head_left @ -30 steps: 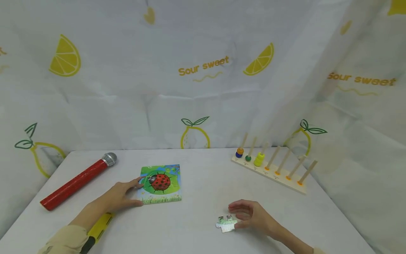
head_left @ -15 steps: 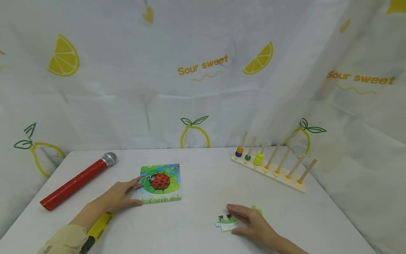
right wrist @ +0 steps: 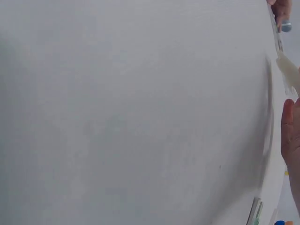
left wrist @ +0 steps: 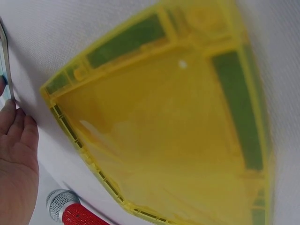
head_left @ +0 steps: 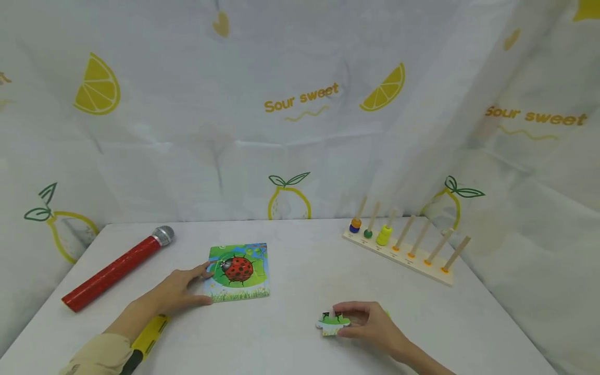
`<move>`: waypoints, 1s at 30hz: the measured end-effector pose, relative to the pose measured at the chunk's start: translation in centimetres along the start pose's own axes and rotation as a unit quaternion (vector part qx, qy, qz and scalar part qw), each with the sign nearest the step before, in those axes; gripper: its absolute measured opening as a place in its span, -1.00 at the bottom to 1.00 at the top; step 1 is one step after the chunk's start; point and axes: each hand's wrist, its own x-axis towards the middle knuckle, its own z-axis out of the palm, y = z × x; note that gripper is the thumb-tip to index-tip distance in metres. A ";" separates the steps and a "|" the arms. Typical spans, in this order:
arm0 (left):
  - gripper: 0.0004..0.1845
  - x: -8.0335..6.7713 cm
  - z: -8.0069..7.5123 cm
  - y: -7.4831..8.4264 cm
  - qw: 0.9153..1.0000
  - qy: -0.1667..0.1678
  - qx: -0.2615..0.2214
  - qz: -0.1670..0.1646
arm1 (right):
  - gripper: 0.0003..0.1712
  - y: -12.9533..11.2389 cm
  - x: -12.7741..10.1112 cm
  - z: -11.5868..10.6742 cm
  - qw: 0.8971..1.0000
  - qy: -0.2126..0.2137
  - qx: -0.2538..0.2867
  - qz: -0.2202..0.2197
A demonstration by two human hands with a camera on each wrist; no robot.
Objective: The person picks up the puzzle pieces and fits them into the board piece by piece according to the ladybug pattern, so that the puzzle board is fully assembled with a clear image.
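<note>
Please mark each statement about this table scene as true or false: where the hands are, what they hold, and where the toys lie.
1. The right hand pinches a puzzle piece. True.
2. The left hand grips the red microphone. False: it rests on the left edge of the ladybug puzzle board; the microphone lies apart, further left.
3. The peg rack carries rings on every peg. False: only the three leftmost pegs have rings.
4. The puzzle piece is apart from the board. True.
</note>
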 end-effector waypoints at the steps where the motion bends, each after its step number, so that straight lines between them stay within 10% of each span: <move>1: -0.07 0.0 0.0 0.0 1.000 0.000 -0.001 -0.001 | -0.43 -0.1 0.1 0.1 1.000 0.002 0.013 0.019; 30: -0.08 0.1 -0.1 0.1 1.000 -0.010 0.004 -0.012 | -0.50 -3.1 9.3 3.0 0.980 -0.040 0.140 0.132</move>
